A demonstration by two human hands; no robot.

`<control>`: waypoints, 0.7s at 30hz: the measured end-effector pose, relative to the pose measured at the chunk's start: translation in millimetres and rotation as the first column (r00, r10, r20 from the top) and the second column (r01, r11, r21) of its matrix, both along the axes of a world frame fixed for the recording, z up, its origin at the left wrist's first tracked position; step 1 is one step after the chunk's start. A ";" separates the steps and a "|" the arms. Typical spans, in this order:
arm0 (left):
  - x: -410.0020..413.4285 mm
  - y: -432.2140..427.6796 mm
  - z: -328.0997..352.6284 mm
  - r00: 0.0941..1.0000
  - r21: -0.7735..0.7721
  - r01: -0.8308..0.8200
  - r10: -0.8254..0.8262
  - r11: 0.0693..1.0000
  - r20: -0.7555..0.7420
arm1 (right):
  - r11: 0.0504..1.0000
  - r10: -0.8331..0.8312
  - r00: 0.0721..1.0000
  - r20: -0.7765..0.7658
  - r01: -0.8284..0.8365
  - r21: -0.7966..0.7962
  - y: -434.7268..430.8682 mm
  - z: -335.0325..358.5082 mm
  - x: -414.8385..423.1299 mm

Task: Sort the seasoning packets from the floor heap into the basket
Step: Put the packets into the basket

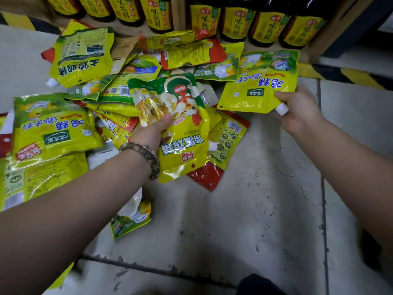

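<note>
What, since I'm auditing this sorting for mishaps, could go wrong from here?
The right hand pinches the spouted yellow packet only at its corner, so it may slip. The left hand grips the glossy chicken-print packet by its side edge; it could slide onto the heap.

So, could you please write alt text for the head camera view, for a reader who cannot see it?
A person's left hand grips a yellow-and-green chicken-print pouch while the right hand holds a yellow spouted pouch, at a heap of glossy yellow seasoning packets on a grey tiled floor.
</note>
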State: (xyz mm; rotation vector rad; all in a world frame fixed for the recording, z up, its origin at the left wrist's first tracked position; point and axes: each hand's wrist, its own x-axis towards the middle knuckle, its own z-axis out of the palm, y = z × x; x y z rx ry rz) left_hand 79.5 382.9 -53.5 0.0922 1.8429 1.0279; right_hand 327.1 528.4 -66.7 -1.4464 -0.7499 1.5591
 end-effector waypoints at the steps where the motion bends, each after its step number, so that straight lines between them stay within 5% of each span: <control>1: 0.2 -0.3 0.4 1.000 -0.003 -0.007 0.007 1.000 0.001 | 0.999 0.038 0.999 -0.033 -0.037 0.029 -4.0 6.8 2.8; 8: 5.2 2.7 12.0 0.999 0.050 0.012 -0.014 0.999 0.051 | 0.978 0.143 0.965 -0.222 -0.103 0.184 -32.4 55.2 12.7; 11: 13.5 0.7 20.4 0.990 0.175 -0.003 -0.022 0.985 0.139 | 0.932 0.299 0.911 -0.284 -0.215 0.292 -45.0 71.1 5.7; 14: 18.2 -0.6 29.9 0.959 0.112 -0.048 0.014 0.993 0.284 | 0.862 0.454 0.847 -0.279 -0.338 0.378 -55.9 76.6 -9.4; 21: 20.9 5.8 46.2 0.917 0.274 0.007 -0.116 0.962 0.382 | 0.827 0.549 0.822 -0.154 -0.507 0.243 -74.3 64.8 -38.0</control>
